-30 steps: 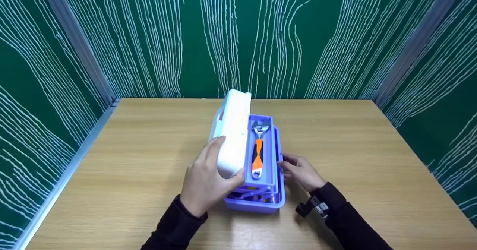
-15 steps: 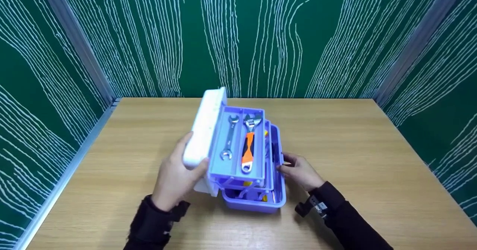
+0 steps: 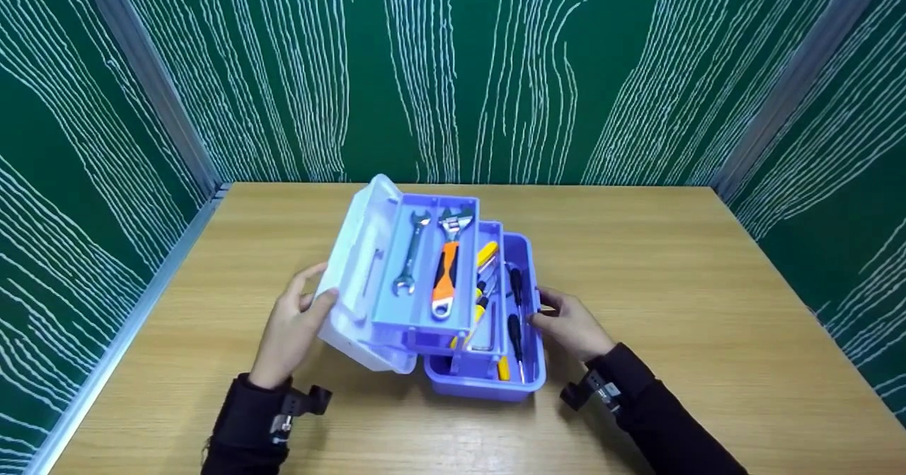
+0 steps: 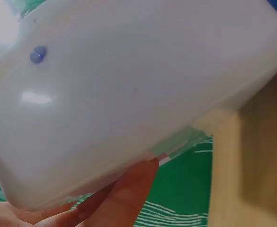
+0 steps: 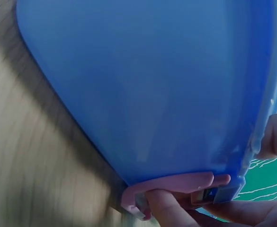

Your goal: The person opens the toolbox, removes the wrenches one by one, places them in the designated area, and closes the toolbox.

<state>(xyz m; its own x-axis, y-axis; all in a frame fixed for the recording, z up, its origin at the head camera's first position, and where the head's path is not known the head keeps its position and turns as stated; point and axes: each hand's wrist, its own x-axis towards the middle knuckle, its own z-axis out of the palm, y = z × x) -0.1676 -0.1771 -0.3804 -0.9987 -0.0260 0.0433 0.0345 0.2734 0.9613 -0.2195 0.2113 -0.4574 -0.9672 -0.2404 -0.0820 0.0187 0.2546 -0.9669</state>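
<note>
A purple toolbox (image 3: 485, 391) stands with its pale lid (image 3: 354, 262) swung over to the left and its stepped trays spread out. My left hand (image 3: 289, 326) grips the lid's outer edge, thumb on one side and fingers on the other. On the upper tray (image 3: 417, 319) lie a double open-ended wrench (image 3: 410, 254) and an adjustable wrench (image 3: 446, 270) with an orange-black handle. My right hand (image 3: 573, 326) holds the box's right side, thumb at the rim, fingers at a pink latch (image 5: 176, 183) in the right wrist view.
In the middle tray are yellow-handled tools (image 3: 487, 254) and an L-shaped hex key (image 3: 492, 330). Dark-handled screwdrivers (image 3: 515, 333) lie in the box bottom. The wooden table (image 3: 672, 262) is bounded by green walls (image 3: 396, 78) with white lines.
My left hand has swung the lid leftward and down, drawing the trays out and exposing the open-ended wrench and the tools below. My right hand has stayed at the box's side.
</note>
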